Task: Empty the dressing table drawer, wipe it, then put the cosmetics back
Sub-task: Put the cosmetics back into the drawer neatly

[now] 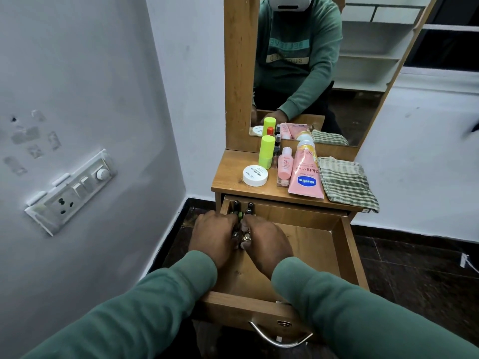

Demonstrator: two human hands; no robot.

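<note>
A white wall (pixel 77 73) fills the left side. On it sits a white switch board (pixel 71 189), tilted in this view. The board has a round knob (pixel 103 174) at one end, some flat switches in the middle and a plug socket (pixel 63 206) with three dark holes at the other end. Above the board, the wall has a few grey patchy marks (pixel 28 141) and one small dark hole (pixel 14 119). A black strip (pixel 166 244) runs along the bottom of the wall. The floor (pixel 414 281) is dark, and a small white scrap (pixel 467 263) lies on it far to the right. A tall mirror (pixel 363 104) in a wooden frame (pixel 238 73) shows white shelves (pixel 368 50).
</note>
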